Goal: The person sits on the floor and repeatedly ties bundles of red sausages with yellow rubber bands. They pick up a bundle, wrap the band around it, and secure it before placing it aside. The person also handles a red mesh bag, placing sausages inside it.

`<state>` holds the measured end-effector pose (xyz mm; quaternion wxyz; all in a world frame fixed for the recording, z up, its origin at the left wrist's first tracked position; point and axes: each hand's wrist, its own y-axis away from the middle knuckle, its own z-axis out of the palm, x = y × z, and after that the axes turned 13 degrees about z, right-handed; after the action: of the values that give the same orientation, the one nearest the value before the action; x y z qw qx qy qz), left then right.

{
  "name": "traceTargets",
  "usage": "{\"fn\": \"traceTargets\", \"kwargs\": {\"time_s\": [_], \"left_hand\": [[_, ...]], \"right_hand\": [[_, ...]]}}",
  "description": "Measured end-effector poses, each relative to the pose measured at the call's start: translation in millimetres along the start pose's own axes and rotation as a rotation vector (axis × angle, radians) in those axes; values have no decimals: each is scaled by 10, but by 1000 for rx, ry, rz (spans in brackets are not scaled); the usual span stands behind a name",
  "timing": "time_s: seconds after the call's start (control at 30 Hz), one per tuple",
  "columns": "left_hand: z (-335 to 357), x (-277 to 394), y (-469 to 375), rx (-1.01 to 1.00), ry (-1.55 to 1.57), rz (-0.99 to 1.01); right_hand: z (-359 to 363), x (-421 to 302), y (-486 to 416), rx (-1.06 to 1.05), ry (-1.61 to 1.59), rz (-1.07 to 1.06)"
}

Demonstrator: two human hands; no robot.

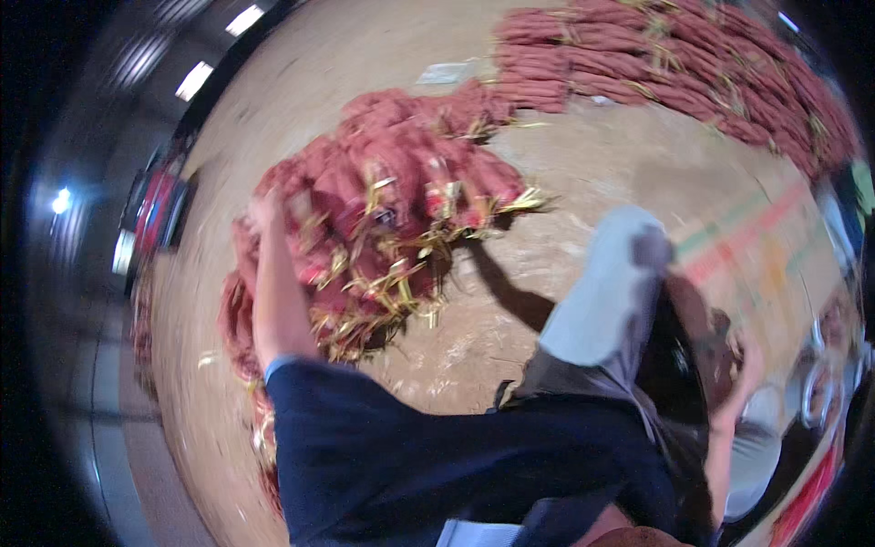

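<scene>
A heap of red mesh bundles (410, 164) with yellow, straw-like ends lies on the brown floor. My left arm stretches forward to its left side. There my left hand (263, 208) touches the red mesh, blurred, so its grip is unclear. Low at the right, beside my leg, hangs my right hand (748, 362). Its fingers are smeared by motion, and whether they hold anything cannot be made out. Between the two hands is my bent knee in light grey-blue cloth (608, 287).
Another long stack of red bundles (656, 61) lies at the far right. A pale flat sheet (448, 73) rests near it. Red and green stripes (745, 239) mark the surface at right. At far left stands a red and dark object (156, 212).
</scene>
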<state>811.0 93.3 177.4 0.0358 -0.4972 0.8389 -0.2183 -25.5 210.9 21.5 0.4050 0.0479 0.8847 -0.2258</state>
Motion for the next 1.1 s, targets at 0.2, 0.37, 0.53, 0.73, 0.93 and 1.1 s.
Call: {"fn": "traceTargets", "kwargs": {"time_s": [0.2,0.37,0.53,0.73,0.93,1.1], "left_hand": [[129,1205,931,282,392,581],[454,2504,1714,115,853,1058],[317,3603,3153,-370,1279,1114],[412,4531,4154,-608,1421,1216],[323,4923,5085,-857,1265,1380],[863,5193,5462,-844,1014,1483]], "right_hand": [[-144,70,-43,7,52,82],[-393,137,65,59,-178,238],[-739,95,349,264,-102,312],[-1355,264,684,761,-64,396],[-1996,1221,1244,1148,-198,805],[-1712,3043,2235,731,-49,1373]]}}
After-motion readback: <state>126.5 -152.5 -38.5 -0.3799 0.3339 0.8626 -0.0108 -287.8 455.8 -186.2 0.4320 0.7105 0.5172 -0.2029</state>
